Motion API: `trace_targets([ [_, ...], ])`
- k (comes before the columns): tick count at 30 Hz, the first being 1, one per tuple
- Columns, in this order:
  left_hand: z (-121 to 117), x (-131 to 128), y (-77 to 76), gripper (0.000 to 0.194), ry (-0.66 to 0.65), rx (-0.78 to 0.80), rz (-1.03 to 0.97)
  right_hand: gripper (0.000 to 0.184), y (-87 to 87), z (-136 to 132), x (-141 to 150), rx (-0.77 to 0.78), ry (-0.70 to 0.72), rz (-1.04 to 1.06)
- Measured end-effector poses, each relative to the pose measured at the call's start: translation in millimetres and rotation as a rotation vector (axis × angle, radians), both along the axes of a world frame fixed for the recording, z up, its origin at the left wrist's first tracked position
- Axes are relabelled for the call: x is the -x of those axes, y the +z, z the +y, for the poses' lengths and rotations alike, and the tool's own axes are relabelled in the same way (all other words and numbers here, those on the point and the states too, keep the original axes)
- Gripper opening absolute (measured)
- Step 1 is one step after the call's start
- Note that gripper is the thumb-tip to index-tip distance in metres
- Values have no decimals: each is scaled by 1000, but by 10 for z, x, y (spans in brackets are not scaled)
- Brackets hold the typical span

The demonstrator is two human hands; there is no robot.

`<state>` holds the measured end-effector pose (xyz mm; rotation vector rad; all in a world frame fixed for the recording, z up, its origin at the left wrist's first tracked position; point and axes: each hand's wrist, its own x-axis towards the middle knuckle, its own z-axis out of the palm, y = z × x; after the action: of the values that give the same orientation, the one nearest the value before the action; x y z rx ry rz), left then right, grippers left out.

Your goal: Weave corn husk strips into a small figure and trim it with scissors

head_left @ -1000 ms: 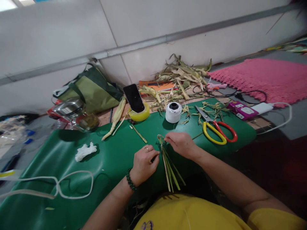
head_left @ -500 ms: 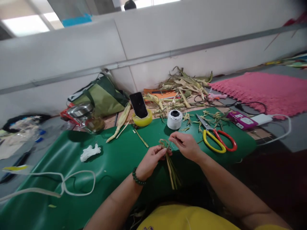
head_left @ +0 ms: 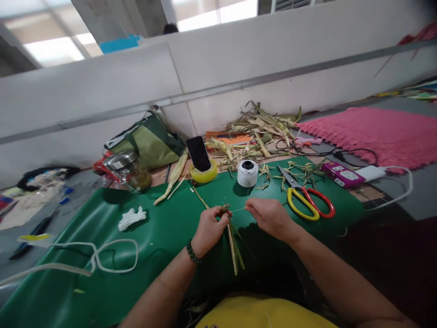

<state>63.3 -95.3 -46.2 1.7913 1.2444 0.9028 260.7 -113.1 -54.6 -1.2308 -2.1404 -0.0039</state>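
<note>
My left hand (head_left: 211, 228) is closed on the top of a small bundle of dried husk strips (head_left: 232, 250); the strips' loose ends hang down toward me. To its right, my right hand (head_left: 269, 215) pinches a thin pale thread (head_left: 239, 209), pulled straight between the bundle and my fingers. A white thread spool (head_left: 247, 175) with a black core stands upright just beyond my right hand. Scissors (head_left: 302, 196) with one yellow and one red handle lie with blades parted, right of that hand. Under everything is a green mat (head_left: 170, 241).
A phone (head_left: 198, 154) leans on a yellow tape roll (head_left: 204, 173). Dried husks (head_left: 262, 123) are heaped by the wall. A glass jar (head_left: 128, 173), a green bag (head_left: 150, 143), crumpled tissue (head_left: 132, 218), a white cable (head_left: 116, 241) and a purple power strip (head_left: 343, 175) surround the work area.
My right hand has moved from close beside the bundle out to the right, drawing the thread taut. My left hand and the bundle have shifted slightly left. The camera view has tilted a little.
</note>
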Motion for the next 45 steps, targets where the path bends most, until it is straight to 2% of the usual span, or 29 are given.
trace_targets([
  [3,-2,7,53,20,1,-49,41,28,-13,16,12,-31,-14,2],
  [6,7,29,129,19,25,-11,12,29,-6,43,17,-39,-3,7],
  [9,24,53,200,19,34,180,-102,32,41,63,3,-15,-25,59],
  [11,35,62,231,22,50,329,-223,34,100,46,1,54,-22,121],
  [14,37,59,246,29,75,429,-360,39,199,-29,55,189,-7,193],
  [18,-6,20,243,32,44,426,-365,45,247,-102,230,297,-103,172],
  [20,-37,0,246,31,31,407,-347,35,222,-93,310,349,-111,149],
  [22,-56,-9,246,31,42,386,-335,24,183,-67,353,371,-57,156],
  [25,-55,2,234,30,67,391,-348,25,140,-36,345,338,55,183],
  [29,-35,24,202,30,46,450,-422,26,126,-23,307,276,76,147],
  [33,-40,29,168,34,-22,498,-442,25,109,-2,338,219,-18,20],
  [37,-26,61,125,36,-28,620,-523,24,184,0,215,264,-168,-100],
  [39,-2,101,107,34,34,690,-624,28,258,-36,-11,252,-331,-135],
  [41,25,150,96,29,111,741,-723,35,306,-95,-322,238,-553,-187],
  [43,41,194,88,22,165,766,-794,35,293,-145,-633,355,-743,-316],
  [45,44,218,78,16,185,778,-840,35,224,-158,-864,558,-788,-402],
])
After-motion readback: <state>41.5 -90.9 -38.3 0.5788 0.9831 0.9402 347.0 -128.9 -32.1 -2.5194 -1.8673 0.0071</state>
